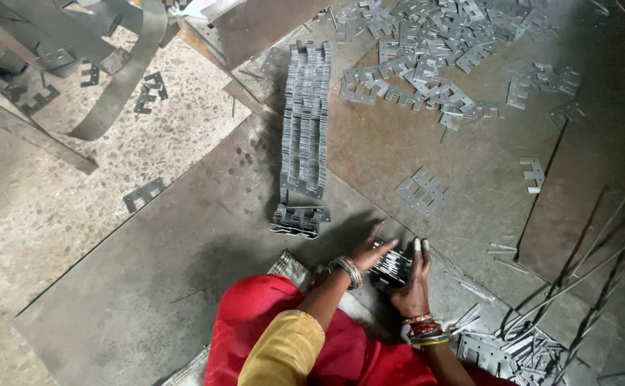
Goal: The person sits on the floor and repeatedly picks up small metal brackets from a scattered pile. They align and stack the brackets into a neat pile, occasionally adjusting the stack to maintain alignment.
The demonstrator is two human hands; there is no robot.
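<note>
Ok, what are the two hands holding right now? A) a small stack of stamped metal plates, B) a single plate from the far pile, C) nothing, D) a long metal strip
A: both hands, the left and the right, close around a small stack of plates, just short of the long row laid on the sheet.

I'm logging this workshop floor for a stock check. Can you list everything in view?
Stamped plates: many, grey, loose heap at top.
Stacked row: one long row, grey, centre.
Small stack: one, grey, below the row.
Plate pair: grey, right of centre.
Metal strips: several, grey, top left.
Offcuts: many thin slivers, bottom right.
Sheet: grey, on the floor.
Bundle: one, grey, between both hands.
Left hand: on bundle.
Right hand: on bundle.
</note>
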